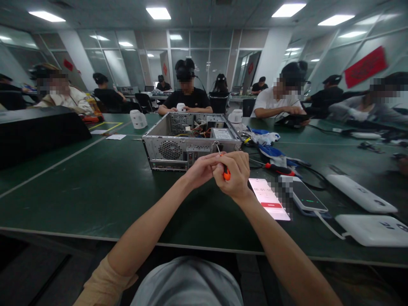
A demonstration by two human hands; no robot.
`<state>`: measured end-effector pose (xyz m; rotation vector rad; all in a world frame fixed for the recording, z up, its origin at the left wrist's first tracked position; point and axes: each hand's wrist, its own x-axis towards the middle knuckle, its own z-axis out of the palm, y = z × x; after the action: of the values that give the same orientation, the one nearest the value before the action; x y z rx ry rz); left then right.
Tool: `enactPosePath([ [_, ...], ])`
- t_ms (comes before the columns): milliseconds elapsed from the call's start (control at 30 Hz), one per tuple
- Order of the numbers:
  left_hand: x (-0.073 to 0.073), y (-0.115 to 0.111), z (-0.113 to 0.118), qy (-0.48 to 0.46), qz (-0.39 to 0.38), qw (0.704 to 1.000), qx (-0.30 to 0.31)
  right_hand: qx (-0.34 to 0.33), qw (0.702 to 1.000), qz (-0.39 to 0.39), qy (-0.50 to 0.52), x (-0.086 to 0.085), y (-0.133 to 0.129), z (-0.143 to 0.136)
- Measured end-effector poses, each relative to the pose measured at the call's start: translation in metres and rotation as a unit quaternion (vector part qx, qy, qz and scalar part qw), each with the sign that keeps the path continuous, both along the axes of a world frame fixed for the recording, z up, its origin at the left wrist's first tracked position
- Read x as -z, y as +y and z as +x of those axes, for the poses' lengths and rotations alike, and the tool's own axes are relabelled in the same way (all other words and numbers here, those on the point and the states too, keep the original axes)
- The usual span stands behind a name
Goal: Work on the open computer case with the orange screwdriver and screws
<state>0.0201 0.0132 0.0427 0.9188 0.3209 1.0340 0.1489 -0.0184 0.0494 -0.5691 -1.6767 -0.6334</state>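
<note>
A silver open-topped computer case (197, 146) stands before me on the green table. My right hand (234, 172) is closed around the orange handle of a screwdriver (226, 174), whose thin shaft points up at the case's near panel, close to a small metal loop. Against it, my left hand (204, 168) has its fingers drawn together at the front of the screwdriver; its fingertips are partly hidden by the right hand. Cables and a power supply (222, 134) show inside the case. Whether the screwdriver's tip touches a screw is too small to tell.
Right of the case lie a red-and-black screwdriver (280, 169), blue-and-white gloves (270, 151) and black cables. Nearer are a lit phone (269, 199), another phone (306, 195) and white power banks (361, 193). A black panel (41, 131) stands left. Several people sit around.
</note>
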Motion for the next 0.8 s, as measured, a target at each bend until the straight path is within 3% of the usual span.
enactPosePath([
  [233,0.000,0.000,0.004,-0.008,-0.052,0.998,-0.024,-0.001,1.000,-0.001,-0.023,-0.001,-0.019,0.007],
  [500,0.006,0.002,0.012,-0.027,-0.054,0.997,-0.043,0.001,0.999,-0.016,-0.035,0.007,-0.011,0.001],
  [800,0.006,-0.012,0.009,-0.058,-0.101,0.992,0.047,0.006,1.000,-0.026,-0.004,0.011,-0.005,0.003],
])
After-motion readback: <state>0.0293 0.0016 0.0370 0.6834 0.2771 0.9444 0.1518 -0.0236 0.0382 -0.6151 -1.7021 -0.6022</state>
